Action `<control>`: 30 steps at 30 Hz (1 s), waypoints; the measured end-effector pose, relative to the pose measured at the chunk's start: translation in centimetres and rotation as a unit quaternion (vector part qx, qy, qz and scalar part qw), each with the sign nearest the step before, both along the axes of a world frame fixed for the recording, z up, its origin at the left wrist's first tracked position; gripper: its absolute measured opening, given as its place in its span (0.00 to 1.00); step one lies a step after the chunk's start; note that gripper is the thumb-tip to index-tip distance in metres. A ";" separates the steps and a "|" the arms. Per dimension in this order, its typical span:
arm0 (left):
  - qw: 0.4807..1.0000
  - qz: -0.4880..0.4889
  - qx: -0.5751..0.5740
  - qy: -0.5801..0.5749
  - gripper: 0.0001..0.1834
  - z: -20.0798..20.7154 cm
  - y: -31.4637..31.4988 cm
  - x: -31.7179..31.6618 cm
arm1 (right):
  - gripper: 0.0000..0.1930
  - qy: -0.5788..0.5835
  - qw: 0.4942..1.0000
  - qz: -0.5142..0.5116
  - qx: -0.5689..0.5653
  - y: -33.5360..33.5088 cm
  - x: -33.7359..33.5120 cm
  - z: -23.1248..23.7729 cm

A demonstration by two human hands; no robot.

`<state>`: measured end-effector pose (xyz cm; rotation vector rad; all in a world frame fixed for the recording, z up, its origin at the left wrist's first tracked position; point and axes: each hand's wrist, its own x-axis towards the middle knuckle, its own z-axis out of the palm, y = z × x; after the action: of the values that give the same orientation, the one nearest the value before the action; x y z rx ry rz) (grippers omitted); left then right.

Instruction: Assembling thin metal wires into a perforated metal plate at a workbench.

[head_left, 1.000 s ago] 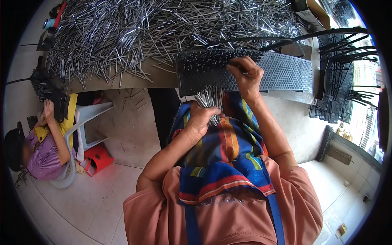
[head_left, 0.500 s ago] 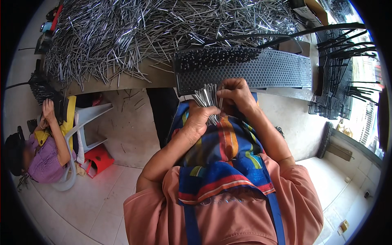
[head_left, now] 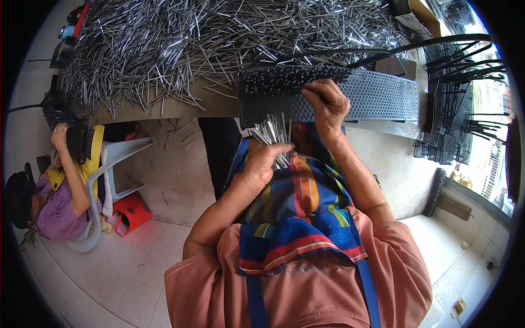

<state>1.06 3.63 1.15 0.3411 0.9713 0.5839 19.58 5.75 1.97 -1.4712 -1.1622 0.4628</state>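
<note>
My left hand [head_left: 264, 159] grips a bundle of thin metal rods [head_left: 273, 131], fanned out upward in front of my striped apron. My right hand [head_left: 327, 104] is raised to a grey perforated panel [head_left: 377, 98] standing on edge at the table's rim, its fingertips pinched on a single rod at the panel's holes. The panel's left part [head_left: 279, 82] is dark with rods stuck into it.
A big heap of loose metal rods [head_left: 219, 38] covers the table. Black wire racks [head_left: 459, 93] stand at the right. At the left another person [head_left: 54, 202] sits by a white plastic chair [head_left: 109, 180], with a red stool [head_left: 131, 210] beside it.
My right hand came down from the panel to the bundle in my left hand, then went back up to the panel. The left hand stayed put with its bundle.
</note>
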 end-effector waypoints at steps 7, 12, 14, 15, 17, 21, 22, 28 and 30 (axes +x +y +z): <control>1.000 -0.009 -0.001 -0.005 0.17 -0.9 0.1 0.2 | 0.06 -0.012 1.000 -0.001 0.015 -0.1 -0.3 0.0; 1.000 0.008 -0.016 -0.001 0.16 -0.8 0.2 0.3 | 0.05 0.015 1.000 -0.003 0.009 -0.3 -0.2 -0.2; 1.000 0.009 -0.017 0.001 0.17 -1.1 0.1 0.3 | 0.06 0.046 0.999 -0.018 0.010 -0.4 -0.2 -0.7; 1.000 0.010 -0.019 0.003 0.17 -1.3 0.0 0.4 | 0.07 0.078 0.996 -0.034 0.010 -0.4 -0.2 -0.9; 1.000 0.019 -0.020 0.003 0.18 -1.5 -0.2 0.5 | 0.06 0.078 0.996 -0.030 0.010 -0.4 -0.4 -1.2; 1.000 0.027 -0.001 -0.011 0.18 -1.4 -0.4 0.5 | 0.06 0.095 0.995 -0.019 -0.019 -0.5 -0.8 -0.7; 1.000 0.027 0.000 -0.011 0.18 -1.4 -0.4 0.5 | 0.06 0.094 0.995 -0.019 -0.018 -0.4 -0.7 -0.9; 0.999 0.026 -0.030 -0.014 0.19 -1.7 -0.5 0.4 | 0.07 -0.067 0.998 -0.001 -0.020 0.0 -1.7 -1.7; 0.999 0.032 -0.013 -0.011 0.19 -1.6 -0.6 0.4 | 0.07 -0.089 0.995 -0.017 -0.037 0.0 -2.1 -1.1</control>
<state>1.51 3.07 -0.42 0.2807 0.9716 0.6307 17.47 5.71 0.89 -1.6195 -1.2699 0.3600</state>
